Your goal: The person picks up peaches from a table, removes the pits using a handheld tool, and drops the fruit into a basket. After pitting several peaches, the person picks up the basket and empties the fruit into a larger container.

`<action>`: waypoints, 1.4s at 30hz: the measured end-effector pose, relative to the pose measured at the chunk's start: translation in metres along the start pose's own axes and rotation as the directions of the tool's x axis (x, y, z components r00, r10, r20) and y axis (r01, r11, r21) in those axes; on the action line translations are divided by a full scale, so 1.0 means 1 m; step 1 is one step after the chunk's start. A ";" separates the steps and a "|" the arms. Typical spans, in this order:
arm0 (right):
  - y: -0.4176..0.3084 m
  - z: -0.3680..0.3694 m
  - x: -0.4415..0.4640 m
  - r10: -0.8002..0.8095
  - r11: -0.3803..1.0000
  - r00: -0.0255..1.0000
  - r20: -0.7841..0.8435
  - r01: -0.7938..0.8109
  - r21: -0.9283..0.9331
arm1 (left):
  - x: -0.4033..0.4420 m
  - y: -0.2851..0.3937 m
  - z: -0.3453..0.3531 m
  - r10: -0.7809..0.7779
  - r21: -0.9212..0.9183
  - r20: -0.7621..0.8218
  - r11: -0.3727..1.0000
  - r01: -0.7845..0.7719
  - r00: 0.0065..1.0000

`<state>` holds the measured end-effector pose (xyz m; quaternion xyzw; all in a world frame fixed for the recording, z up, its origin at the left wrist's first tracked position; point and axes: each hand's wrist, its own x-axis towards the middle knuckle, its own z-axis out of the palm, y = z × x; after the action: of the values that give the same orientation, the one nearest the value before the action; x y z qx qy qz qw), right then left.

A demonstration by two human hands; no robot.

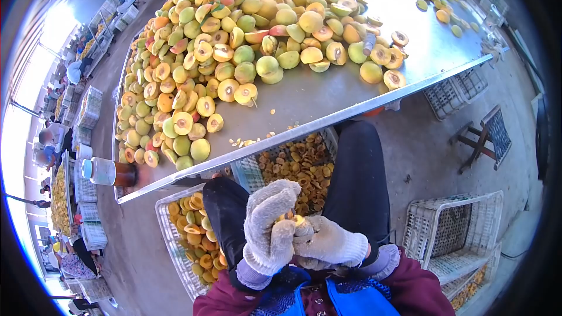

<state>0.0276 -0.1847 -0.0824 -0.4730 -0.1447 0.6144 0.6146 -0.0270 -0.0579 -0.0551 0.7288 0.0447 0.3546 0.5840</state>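
Both hands wear pale knitted gloves and meet above the lap. My left hand [270,231] is closed around a small yellow-orange piece of fruit [300,220], mostly hidden by the fingers. Against it, my right hand [331,242] is closed too, its fingertips pressed on the same piece. Beyond the knees, a metal table [304,98] bears a large heap of halved and whole yellow-green fruit [257,29]. Between the legs, a crate below holds small brownish-yellow fruit pieces [300,167].
A white crate of fruit halves [196,237] stands beside the left leg. A jar of dark liquid [109,172] is at the table's left corner. Right are stacked crates [453,228] and a folding stool [489,138]. Several people work far left.
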 end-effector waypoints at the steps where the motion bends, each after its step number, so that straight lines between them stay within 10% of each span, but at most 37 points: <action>1: 0.001 -0.002 0.001 -0.036 0.997 0.998 0.047 0.032 0.072 | 0.005 0.000 -0.006 -0.003 0.127 0.087 0.992 -0.008 0.996; 2: -0.002 -0.004 0.000 -0.035 0.997 0.998 0.048 0.032 0.071 | 0.009 0.001 -0.009 -0.018 0.253 0.173 0.967 -0.026 0.985; 3: -0.014 -0.005 -0.003 0.118 0.987 0.986 0.116 -0.129 0.097 | 0.011 0.006 -0.007 -0.347 0.064 0.125 0.938 0.341 0.930; 6: -0.022 -0.010 -0.007 0.230 0.942 0.940 0.251 -0.280 0.186 | 0.017 0.006 -0.006 -0.440 0.036 0.169 0.897 0.441 0.882; 8: -0.023 -0.013 -0.009 0.196 0.923 0.927 0.321 -0.285 0.260 | 0.027 0.009 -0.007 -0.438 0.115 0.202 0.899 0.423 0.876; 10: -0.022 -0.013 -0.011 0.118 0.916 0.924 0.363 -0.243 0.320 | 0.033 0.008 -0.007 -0.075 0.382 0.365 0.921 -0.076 0.928; 11: -0.021 -0.014 -0.012 0.118 0.916 0.924 0.365 -0.243 0.320 | 0.035 0.007 -0.007 -0.075 0.383 0.364 0.921 -0.076 0.928; 14: -0.020 -0.018 -0.012 0.173 0.915 0.893 0.415 -0.302 0.268 | 0.037 0.003 -0.007 -0.006 0.245 0.386 0.965 -0.096 0.923; 15: -0.021 -0.018 -0.010 0.161 0.914 0.906 0.391 -0.286 0.287 | 0.034 0.017 -0.003 -0.515 0.142 0.297 0.857 0.496 0.804; 18: 0.001 -0.018 -0.004 0.011 0.896 0.927 0.374 -0.176 0.408 | 0.026 0.010 -0.004 -0.557 -0.068 0.345 0.788 0.612 0.755; 22: 0.010 -0.014 -0.008 -0.108 0.781 0.865 0.491 -0.232 0.579 | 0.016 -0.003 -0.006 -0.251 -0.361 0.413 0.837 0.411 0.875; 31: 0.020 -0.021 0.000 -0.132 0.776 0.786 0.603 -0.297 0.557 | 0.013 0.010 0.006 -0.618 -0.481 0.348 0.528 0.700 0.705; 33: 0.008 -0.012 -0.006 0.043 0.839 0.921 0.387 -0.243 0.486 | 0.016 0.012 0.009 -0.665 -0.558 0.356 0.412 0.720 0.657; 36: 0.023 -0.002 0.006 -0.110 0.843 0.677 0.728 -0.324 0.429 | 0.017 0.007 0.015 -0.735 -0.293 0.347 0.505 0.812 0.582; 40: -0.013 -0.001 -0.017 0.149 0.916 0.804 0.575 -0.332 0.227 | 0.019 -0.011 0.001 -0.627 -0.370 0.337 0.597 0.712 0.702; 42: -0.014 -0.027 0.003 0.170 0.883 0.634 0.754 -0.437 0.169 | 0.022 -0.023 -0.027 -0.636 -0.345 0.134 0.689 0.637 0.760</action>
<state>0.0572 -0.1905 -0.0868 -0.0989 -0.1837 0.8606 0.4645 -0.0183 -0.0178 -0.0632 0.5450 0.2256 0.1309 0.7968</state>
